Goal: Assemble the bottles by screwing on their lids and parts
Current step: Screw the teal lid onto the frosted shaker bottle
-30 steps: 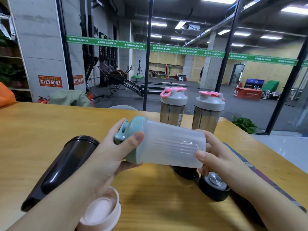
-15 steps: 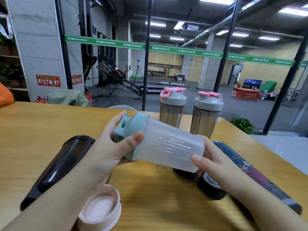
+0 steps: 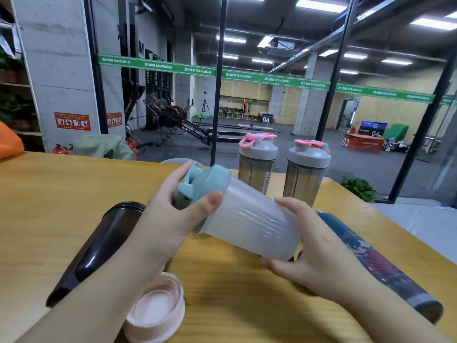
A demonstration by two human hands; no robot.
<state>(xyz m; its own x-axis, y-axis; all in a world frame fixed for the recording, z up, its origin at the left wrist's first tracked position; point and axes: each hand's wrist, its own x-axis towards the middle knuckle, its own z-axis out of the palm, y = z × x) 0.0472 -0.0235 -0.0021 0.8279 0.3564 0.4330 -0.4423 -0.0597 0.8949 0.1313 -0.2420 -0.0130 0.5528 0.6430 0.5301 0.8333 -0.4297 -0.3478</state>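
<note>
Frosted shaker bottle held in the air above the table, tilted with the lid end up and to the left, the base down and to the right. Teal lid seated on the bottle mouth; how tightly threaded cannot be told. Left hand wrapped round the teal lid, thumb across the near side where lid meets body, fingers curled behind. Right hand gripping the base end of the frosted shaker bottle, thumb on top, fingers under the bottom edge.

Left of the left forearm: dark smoked bottle lying on its side on the table, open mouth toward the far edge, no lid fitted. Near the front edge, just below the left forearm: pink lid resting inner side up. Beneath the held bottle: a dark part, mostly hidden, not identifiable.

Far side of the table: two grey shaker bottles standing upright side by side, each with a grey lid and pink flip cap fitted; left one printed "PROTEIN", right one just beside it.

Right side of the table: patterned blue roll lying lengthwise, passing behind the right wrist.
</note>
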